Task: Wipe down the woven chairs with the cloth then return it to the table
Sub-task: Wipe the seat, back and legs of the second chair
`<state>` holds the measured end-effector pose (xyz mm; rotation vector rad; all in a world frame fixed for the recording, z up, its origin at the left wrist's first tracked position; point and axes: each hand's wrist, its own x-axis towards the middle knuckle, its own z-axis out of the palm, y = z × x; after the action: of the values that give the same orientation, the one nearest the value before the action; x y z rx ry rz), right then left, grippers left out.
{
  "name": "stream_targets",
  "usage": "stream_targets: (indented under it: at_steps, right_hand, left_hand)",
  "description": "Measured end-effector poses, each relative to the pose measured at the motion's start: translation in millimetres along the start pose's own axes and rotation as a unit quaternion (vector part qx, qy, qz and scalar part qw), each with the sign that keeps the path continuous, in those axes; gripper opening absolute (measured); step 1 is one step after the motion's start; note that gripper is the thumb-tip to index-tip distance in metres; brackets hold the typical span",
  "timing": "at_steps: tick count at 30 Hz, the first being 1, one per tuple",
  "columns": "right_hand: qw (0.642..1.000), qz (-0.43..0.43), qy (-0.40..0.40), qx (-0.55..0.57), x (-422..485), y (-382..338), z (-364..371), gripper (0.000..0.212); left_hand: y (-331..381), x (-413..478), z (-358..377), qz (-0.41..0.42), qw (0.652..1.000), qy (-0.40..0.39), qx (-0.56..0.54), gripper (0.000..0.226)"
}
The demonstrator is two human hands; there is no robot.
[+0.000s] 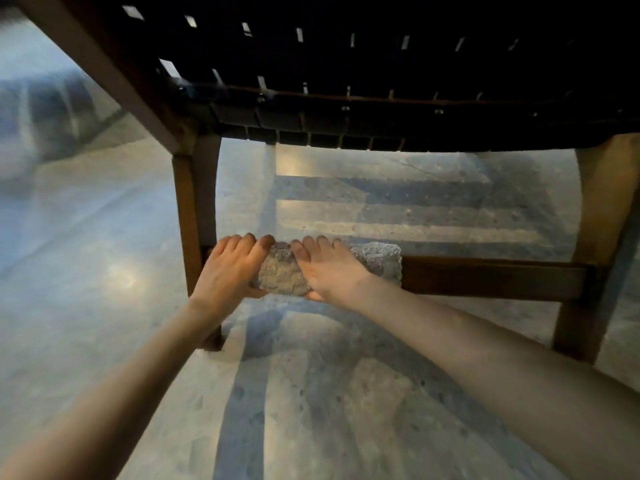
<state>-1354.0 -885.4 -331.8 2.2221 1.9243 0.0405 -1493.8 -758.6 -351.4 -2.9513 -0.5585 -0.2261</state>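
Hands meet on the cloth [282, 268], wrapped around the chair's [346, 81] low rail [485, 275] near the left leg [194, 216]. Left hand [232, 268] and right hand [325, 268] both curl their fingers over it, gripping. Floor [311, 393] lies below.

Low down, between left leg [194, 220] and right leg [588, 244] of the chair, a rung [491, 277]; over its left end, the cloth [375, 259]. Round the cloth, left hand [230, 268] nearest the left leg, right hand [329, 270] just beside it. Overhead, the woven seat [381, 64]; beneath, the floor [311, 410].
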Motion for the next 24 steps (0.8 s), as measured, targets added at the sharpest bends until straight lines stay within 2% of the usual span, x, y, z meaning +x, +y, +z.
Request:
stream_targets:
  at_steps: [5, 8, 13, 16, 19, 22, 24]
  right_hand:
    - [1.0, -0.015, 0.02, 0.009, 0, 4, 7, 0.09]
    - [1.0, -0.006, 0.008, 0.029, -15, 25, 9, 0.089]
    - [0.996, 0.081, -0.005, 0.022, -87, 85, 30, 0.084]
    - [0.987, 0.158, -0.027, 0.019, -133, 117, 41, 0.086]
    - [0.974, 0.214, -0.066, 0.019, -162, 142, 42, 0.085]
    - [0.967, 0.221, -0.099, 0.074, -167, 154, 37, 0.08]
    - [0.961, 0.222, -0.091, 0.136, -168, 154, 26, 0.07]
  left_hand:
    - [12, 0, -2, -0.05, 0.998, -0.001, -0.031, 0.086]
    - [37, 12, -1, -0.055, 0.998, -0.029, -0.015, 0.089]
    - [115, 50, 2, 0.035, 0.999, -0.04, 0.011, 0.085]
    - [163, 71, -1, 0.112, 0.993, -0.032, -0.031, 0.087]
    - [193, 86, -7, 0.148, 0.981, -0.059, -0.106, 0.093]
    - [197, 95, -12, 0.129, 0.967, -0.115, -0.19, 0.069]
    - [191, 97, -17, 0.117, 0.953, -0.129, -0.247, 0.054]
